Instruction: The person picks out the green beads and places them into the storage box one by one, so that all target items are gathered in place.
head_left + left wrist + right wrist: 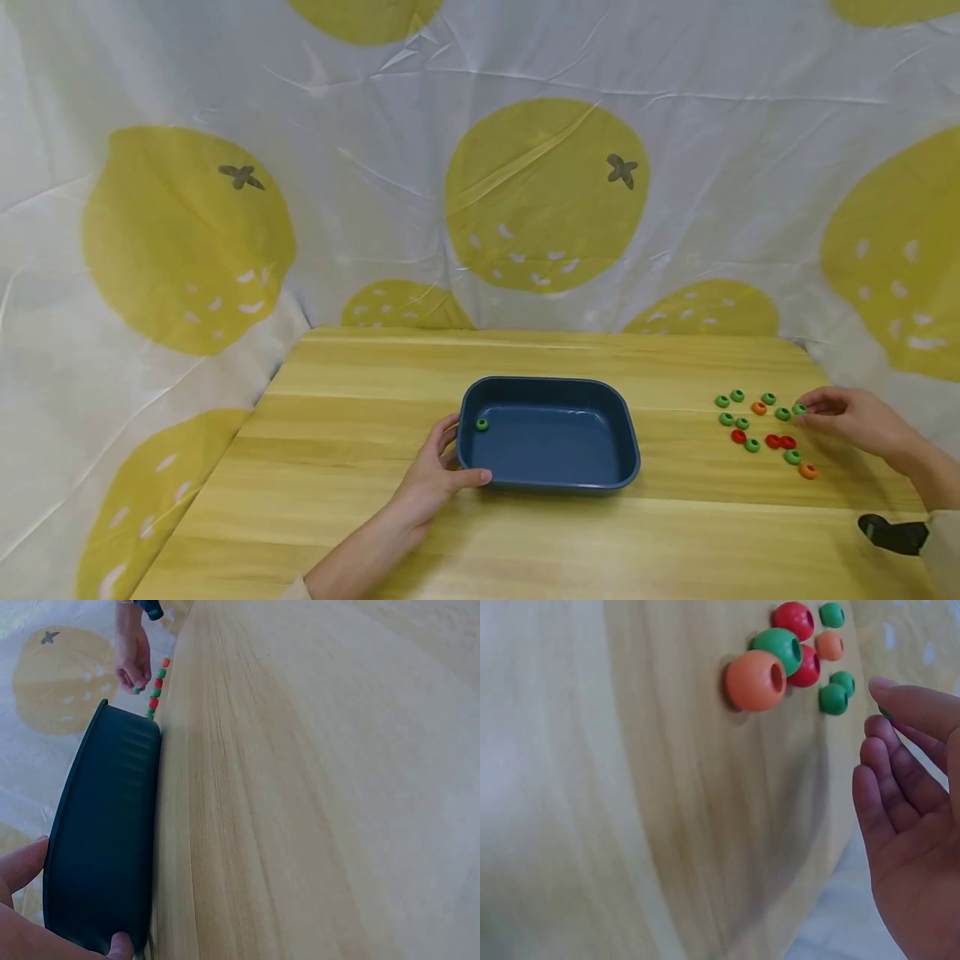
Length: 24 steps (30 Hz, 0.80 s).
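Observation:
My left hand (429,486) grips the left end of a dark blue rectangular tray (558,443), thumb on the front rim and fingers along the side. Inside the tray, near its left wall, lies one green bead (482,425). Over at the right, my right hand (858,423) pinches another green bead (800,409) between thumb and fingertips; the right wrist view mostly hides it behind the thumb. Several loose beads lie on the table beside that hand: green, red (793,620) and orange (756,681), each with a hole.
The wooden table (337,433) has its back edge against a white cloth (360,167) printed with yellow lemons. A black strap piece (892,533) sits at the right wrist. The tray stands left of the loose beads, with a strip of table between them.

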Available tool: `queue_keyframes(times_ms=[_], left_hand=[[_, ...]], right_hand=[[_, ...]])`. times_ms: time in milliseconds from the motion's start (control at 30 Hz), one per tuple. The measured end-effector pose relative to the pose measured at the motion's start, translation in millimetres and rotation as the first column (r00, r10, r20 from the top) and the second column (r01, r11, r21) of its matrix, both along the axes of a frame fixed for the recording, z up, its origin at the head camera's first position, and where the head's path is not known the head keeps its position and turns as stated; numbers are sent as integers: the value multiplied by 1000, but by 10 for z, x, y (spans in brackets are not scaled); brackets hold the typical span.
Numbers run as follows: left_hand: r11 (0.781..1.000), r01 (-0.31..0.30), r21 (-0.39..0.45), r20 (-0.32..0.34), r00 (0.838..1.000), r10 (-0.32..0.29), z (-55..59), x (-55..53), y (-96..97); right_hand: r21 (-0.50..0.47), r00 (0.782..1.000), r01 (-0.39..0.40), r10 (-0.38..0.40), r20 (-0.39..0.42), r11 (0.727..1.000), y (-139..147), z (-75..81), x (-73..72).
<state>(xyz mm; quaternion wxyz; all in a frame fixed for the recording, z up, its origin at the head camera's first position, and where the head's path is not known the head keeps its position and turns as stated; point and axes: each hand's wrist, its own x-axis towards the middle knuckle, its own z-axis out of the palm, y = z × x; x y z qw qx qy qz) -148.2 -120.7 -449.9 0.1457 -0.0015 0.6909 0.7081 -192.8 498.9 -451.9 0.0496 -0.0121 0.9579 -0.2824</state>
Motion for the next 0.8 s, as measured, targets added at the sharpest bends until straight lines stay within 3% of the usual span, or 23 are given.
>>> queue_keyframes(times_ms=[367, 800], left_hand=[[1000, 2, -12, -3, 1000, -2, -20, -13, 17], [1000, -10, -12, -2, 1000, 10, -19, 0, 3]], right_hand=[[-56, 997, -76, 76, 7, 996, -234, 162, -133], [-194, 971, -219, 234, 56, 956, -519, 269, -273]])
